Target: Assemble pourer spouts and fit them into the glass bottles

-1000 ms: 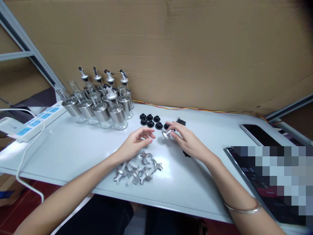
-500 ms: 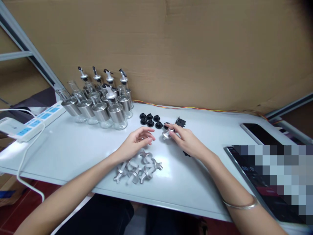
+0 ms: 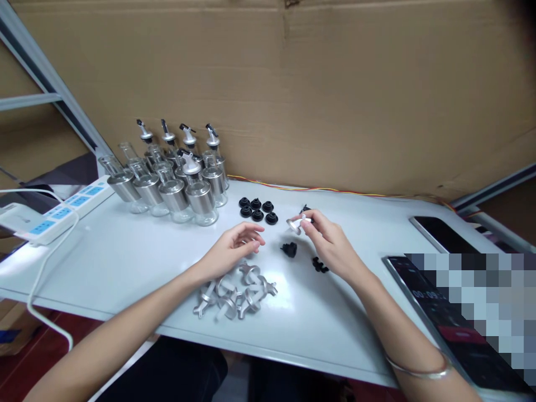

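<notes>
Between the thumb and fingers of my right hand (image 3: 329, 240) is a silver pourer spout (image 3: 295, 225), held just above the table. My left hand (image 3: 232, 248) hovers with curled, parted fingers and nothing in it. A black ribbed stopper (image 3: 288, 249) lies on its side between the two hands. Behind my left hand, several black stoppers (image 3: 257, 214) stand in two rows. A pile of silver pourer spouts (image 3: 228, 301) lies in front of it. Small black parts (image 3: 320, 264) are partly covered by my right hand, and more black pieces (image 3: 305, 209) show behind it.
Glass bottles with steel bands (image 3: 200, 198), some with pourers fitted, stand at the back left. A power strip (image 3: 62, 212) with a white cable lies at the left edge. Two phones (image 3: 435, 231) rest on the right. Thin wires (image 3: 293, 187) run along the cardboard wall.
My right hand has moved slightly right with the spout. The black stopper near its fingertips has left the rows' right end and now lies on its side closer to me. My left hand barely moved.
</notes>
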A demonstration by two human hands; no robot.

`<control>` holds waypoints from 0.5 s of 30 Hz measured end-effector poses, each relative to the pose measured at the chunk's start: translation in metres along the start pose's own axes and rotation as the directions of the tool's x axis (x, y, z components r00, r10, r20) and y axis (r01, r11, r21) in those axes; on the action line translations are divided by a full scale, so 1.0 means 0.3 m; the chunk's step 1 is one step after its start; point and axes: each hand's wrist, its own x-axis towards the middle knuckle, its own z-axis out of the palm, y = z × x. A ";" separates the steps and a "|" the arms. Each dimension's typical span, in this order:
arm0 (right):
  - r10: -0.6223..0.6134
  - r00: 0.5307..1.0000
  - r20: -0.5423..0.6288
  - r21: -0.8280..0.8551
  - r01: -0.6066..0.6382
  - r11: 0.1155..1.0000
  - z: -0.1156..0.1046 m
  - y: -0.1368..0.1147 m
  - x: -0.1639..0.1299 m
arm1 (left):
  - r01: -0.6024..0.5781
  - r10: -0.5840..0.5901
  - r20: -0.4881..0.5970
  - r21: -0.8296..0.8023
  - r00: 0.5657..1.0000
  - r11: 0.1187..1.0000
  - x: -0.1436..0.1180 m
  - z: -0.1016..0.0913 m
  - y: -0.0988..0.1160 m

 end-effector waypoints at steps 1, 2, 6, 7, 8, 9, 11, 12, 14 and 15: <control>0.033 0.999 0.003 0.003 -0.033 0.999 0.005 0.005 0.002 | 0.004 -0.004 0.003 0.003 1.000 1.000 0.000 0.000 0.000; 0.064 0.998 0.025 0.013 -0.064 0.998 0.009 0.009 0.004 | 0.009 -0.009 0.006 0.007 1.000 1.000 0.000 0.000 -0.001; 0.182 0.963 0.200 0.190 -0.221 0.957 0.025 0.003 0.002 | 0.042 -0.043 0.027 0.025 0.999 0.999 0.001 -0.001 0.000; 0.201 0.944 0.264 0.259 -0.270 0.927 0.029 -0.005 -0.002 | 0.047 -0.048 0.034 0.027 0.998 0.999 0.001 -0.001 0.001; 0.208 0.922 0.326 0.326 -0.316 0.891 0.034 -0.015 -0.006 | 0.052 -0.053 0.041 0.028 0.998 0.998 0.002 0.000 0.003; 0.202 0.901 0.385 0.384 -0.355 0.852 0.039 -0.024 -0.010 | 0.056 -0.058 0.048 0.031 0.997 0.998 0.002 0.001 0.004; 0.167 0.877 0.450 0.478 -0.395 0.785 0.050 -0.038 -0.017 | 0.070 -0.073 0.063 0.046 0.995 0.997 0.003 0.003 0.006; 0.147 0.876 0.460 0.517 -0.399 0.757 0.056 -0.042 -0.020 | 0.078 -0.081 0.072 0.052 0.994 0.996 0.004 0.004 0.005; 0.117 0.882 0.456 0.579 -0.394 0.714 0.066 -0.043 -0.023 | 0.089 -0.094 0.081 0.067 0.992 0.994 0.006 0.004 0.000; 0.110 0.886 0.450 0.600 -0.391 0.697 0.069 -0.041 -0.024 | 0.090 -0.096 0.072 0.083 0.993 0.992 0.007 0.003 -0.005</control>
